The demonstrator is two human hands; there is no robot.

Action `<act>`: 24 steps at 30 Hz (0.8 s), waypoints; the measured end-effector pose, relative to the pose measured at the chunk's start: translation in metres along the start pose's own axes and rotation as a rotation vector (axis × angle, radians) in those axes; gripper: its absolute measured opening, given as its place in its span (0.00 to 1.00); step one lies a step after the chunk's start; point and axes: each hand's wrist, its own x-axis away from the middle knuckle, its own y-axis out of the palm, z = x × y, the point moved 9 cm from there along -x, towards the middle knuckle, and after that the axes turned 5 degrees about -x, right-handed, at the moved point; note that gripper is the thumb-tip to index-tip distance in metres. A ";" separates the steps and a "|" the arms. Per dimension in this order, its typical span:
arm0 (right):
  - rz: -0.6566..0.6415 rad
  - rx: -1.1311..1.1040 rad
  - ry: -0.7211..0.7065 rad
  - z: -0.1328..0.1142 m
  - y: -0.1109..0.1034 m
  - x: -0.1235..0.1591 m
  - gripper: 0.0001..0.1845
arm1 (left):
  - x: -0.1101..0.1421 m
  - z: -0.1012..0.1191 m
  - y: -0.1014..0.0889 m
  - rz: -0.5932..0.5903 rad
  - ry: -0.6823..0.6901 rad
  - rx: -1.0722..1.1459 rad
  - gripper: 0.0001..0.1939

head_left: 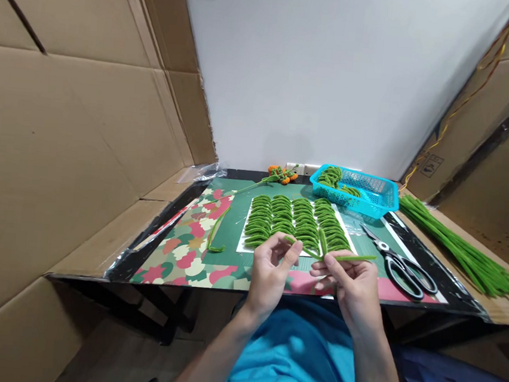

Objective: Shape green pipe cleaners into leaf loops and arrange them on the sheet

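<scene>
Both hands hold a green pipe cleaner (309,252) in front of me, over the near edge of a white sheet. My left hand (274,265) is closed, pinching its left end between thumb and forefinger. At the bend, my right hand (349,278) pinches it; one piece sticks up there and another runs out to the right. Just beyond my fingers, rows of curled green pipe cleaner pieces (282,221) cover the white sheet (240,244). A separate bent green pipe cleaner (213,229) lies to the left on the mat.
Black-handled scissors (402,271) lie right of the sheet, blades partly apart. A blue basket (377,197) behind holds more green pieces. Long green pipe cleaners (456,246) are bundled at far right. An orange-flowered stem (278,175) lies at the back. Cardboard walls (61,136) flank the table.
</scene>
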 end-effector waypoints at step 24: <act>-0.052 0.259 -0.023 0.012 0.012 0.001 0.21 | -0.009 -0.018 0.000 0.020 -0.097 -0.097 0.13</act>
